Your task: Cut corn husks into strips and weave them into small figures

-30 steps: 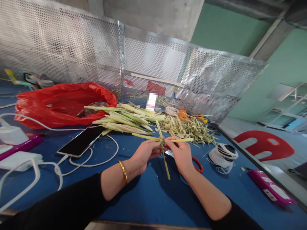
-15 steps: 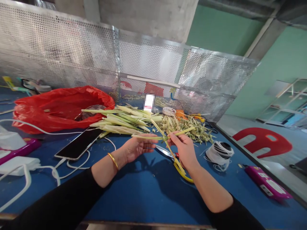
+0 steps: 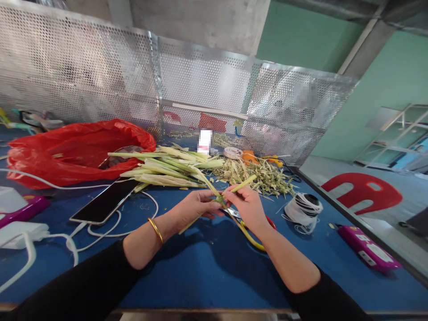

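Above the near middle of a blue table [image 3: 207, 281], the crossed green strips [image 3: 219, 199] sat between two bare hands, raised over the scissors [image 3: 252, 240]. The left hand [image 3: 199, 205] pinched them close beside the crossing, thumb on top and fingers curled beneath, probably to stop the joint from slipping. The right hand [image 3: 245, 205] gripped a strip between thumb and fingertips just across from it, its free end poking up past the knuckles; holding both sides so near the crossing likely kept the limp pieces in order. The scissors lay partly hidden under the right hand, perhaps left there for easy reach. Long pale leaves [image 3: 170, 169] were heaped beyond the hands, with curly scraps [image 3: 264, 178] to their right, both seemingly within arm's length. A red plastic bag [image 3: 80, 154] slumped at the left behind a phone [image 3: 105, 203] on a white cable [image 3: 157, 207], and a spool of white cord [image 3: 302, 211] stood at the right. A perforated metal screen [image 3: 207, 73] closed off the table's far side; past it rose a green wall [image 3: 307, 35], and a red chair [image 3: 364, 191] stood off to the right.
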Available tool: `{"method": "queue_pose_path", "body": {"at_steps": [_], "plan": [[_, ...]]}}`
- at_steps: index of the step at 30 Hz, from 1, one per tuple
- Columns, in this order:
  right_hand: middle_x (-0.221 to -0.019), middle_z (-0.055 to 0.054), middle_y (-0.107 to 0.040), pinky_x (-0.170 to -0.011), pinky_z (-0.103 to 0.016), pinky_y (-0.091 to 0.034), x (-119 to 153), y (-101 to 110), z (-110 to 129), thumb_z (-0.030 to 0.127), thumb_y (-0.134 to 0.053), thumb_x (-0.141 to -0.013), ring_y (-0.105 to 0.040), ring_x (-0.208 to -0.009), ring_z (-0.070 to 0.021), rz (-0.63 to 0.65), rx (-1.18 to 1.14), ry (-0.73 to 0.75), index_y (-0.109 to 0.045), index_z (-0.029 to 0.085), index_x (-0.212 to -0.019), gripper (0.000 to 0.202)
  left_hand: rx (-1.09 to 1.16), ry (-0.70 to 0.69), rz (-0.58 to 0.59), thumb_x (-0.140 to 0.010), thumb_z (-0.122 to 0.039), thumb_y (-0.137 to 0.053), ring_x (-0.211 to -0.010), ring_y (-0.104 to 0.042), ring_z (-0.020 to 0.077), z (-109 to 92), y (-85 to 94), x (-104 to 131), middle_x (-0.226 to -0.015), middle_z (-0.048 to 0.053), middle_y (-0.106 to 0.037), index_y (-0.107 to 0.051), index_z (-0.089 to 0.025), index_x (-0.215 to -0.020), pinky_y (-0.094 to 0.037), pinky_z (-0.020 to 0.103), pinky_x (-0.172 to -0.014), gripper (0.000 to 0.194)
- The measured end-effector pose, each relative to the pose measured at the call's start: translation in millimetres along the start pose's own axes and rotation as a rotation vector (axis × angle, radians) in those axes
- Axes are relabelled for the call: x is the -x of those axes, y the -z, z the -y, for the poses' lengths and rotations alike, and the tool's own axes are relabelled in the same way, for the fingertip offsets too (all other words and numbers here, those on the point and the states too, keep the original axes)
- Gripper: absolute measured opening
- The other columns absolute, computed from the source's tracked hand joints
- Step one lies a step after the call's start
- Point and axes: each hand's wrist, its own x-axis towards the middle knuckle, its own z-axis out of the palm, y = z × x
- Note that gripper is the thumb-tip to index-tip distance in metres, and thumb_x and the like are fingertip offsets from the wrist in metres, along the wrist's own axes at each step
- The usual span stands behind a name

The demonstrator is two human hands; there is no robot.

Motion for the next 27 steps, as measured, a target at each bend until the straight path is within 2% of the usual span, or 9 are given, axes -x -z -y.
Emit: {"method": "queue_pose_path", "body": {"at_steps": [6,10,14,16,19,21,23,25,27], "plan": [[-0.062,0.000,-0.063,-0.057,-0.027,-0.046,2,-3,-1,0.035,-0.066,-0.073,-0.056,-0.055,-0.0135,0.047,-0.042,-0.078,-0.068,0.018,-0.073,0.018,0.109,0.068,-0.131,-0.069,-0.040,-0.074,-0.057,-0.064,0.0116,9,-6.3,-2,-0.095,0.012,-0.073,-0.074,-0.014,-0.094,-0.040,0.019,-0.048,0.036],[-0.055,0.001,-0.059,-0.059,-0.028,-0.046,2,-1,1,0.038,-0.065,-0.074,-0.055,-0.055,-0.0140,-0.029,-0.059,-0.105,-0.067,0.017,-0.072,0.021,0.117,0.081,-0.160,-0.067,-0.040,-0.075,-0.051,-0.060,0.0099,10,-7.7,-1,-0.091,0.013,-0.074,-0.073,-0.012,-0.090,-0.036,0.018,-0.043,0.036],[-0.061,-0.001,-0.061,-0.062,-0.030,-0.047,0,1,-6,0.041,-0.067,-0.072,-0.057,-0.057,-0.0154,-0.077,-0.076,-0.186,-0.065,0.016,-0.070,0.026,0.125,0.090,-0.177,-0.066,-0.037,-0.077,-0.048,-0.060,0.0106,11,-9.1,-1,-0.079,0.011,-0.074,-0.073,-0.012,-0.082,-0.038,0.018,-0.041,0.030],[-0.073,-0.003,-0.064,-0.068,-0.033,-0.048,-2,4,-9,0.043,-0.067,-0.072,-0.060,-0.068,-0.0184,-0.215,0.002,-0.128,-0.066,0.016,-0.083,0.029,0.118,0.116,-0.210,-0.065,-0.036,-0.077,-0.044,-0.058,0.0106,12,-9.4,-1,-0.074,0.011,-0.073,-0.072,-0.012,-0.079,-0.039,0.019,-0.039,0.027],[-0.101,-0.010,-0.065,-0.077,-0.036,-0.046,-2,9,-6,0.042,-0.064,-0.078,-0.059,-0.093,-0.0242,-0.392,0.353,0.128,-0.064,0.019,-0.107,0.037,0.071,0.154,-0.178,-0.067,-0.035,-0.074,-0.044,-0.058,0.0110,15,-11.5,0,-0.076,0.013,-0.074,-0.072,-0.011,-0.075,-0.039,0.019,-0.038,0.025],[-0.103,-0.009,-0.065,-0.088,-0.040,-0.040,1,10,0,0.040,-0.061,-0.083,-0.057,-0.098,-0.0249,-0.287,0.610,0.329,-0.067,0.022,-0.103,0.028,0.015,0.149,-0.113,-0.068,-0.036,-0.072,-0.044,-0.060,0.0121,18,-15.8,2,-0.074,0.012,-0.073,-0.072,-0.012,-0.072,-0.041,0.019,-0.038,0.024],[-0.094,-0.006,-0.067,-0.097,-0.043,-0.032,6,6,5,0.035,-0.062,-0.083,-0.057,-0.093,-0.0230,-0.086,0.764,0.461,-0.070,0.024,-0.094,0.018,-0.052,0.151,-0.051,-0.068,-0.034,-0.070,-0.043,-0.060,0.0133,19,-22.5,5,-0.070,0.010,-0.073,-0.072,-0.013,-0.070,-0.041,0.020,-0.038,0.021],[-0.086,-0.004,-0.065,-0.095,-0.041,-0.032,10,-1,6,0.032,-0.062,-0.084,-0.057,-0.087,-0.0204,0.083,0.776,0.463,-0.070,0.023,-0.086,0.012,-0.126,0.169,-0.027,-0.066,-0.028,-0.070,-0.041,-0.059,0.0131,19,-29.5,7,-0.063,0.007,-0.070,-0.069,-0.013,-0.062,-0.042,0.020,-0.038,0.015],[-0.080,-0.003,-0.062,-0.082,-0.034,-0.041,13,-7,4,0.030,-0.059,-0.086,-0.056,-0.079,-0.0173,0.163,0.661,0.367,-0.066,0.020,-0.075,0.016,-0.171,0.190,-0.008,-0.065,-0.027,-0.069,-0.041,-0.059,0.0127,19,-34.2,8,-0.063,0.006,-0.069,-0.067,-0.013,-0.061,-0.042,0.021,-0.039,0.014]]}}
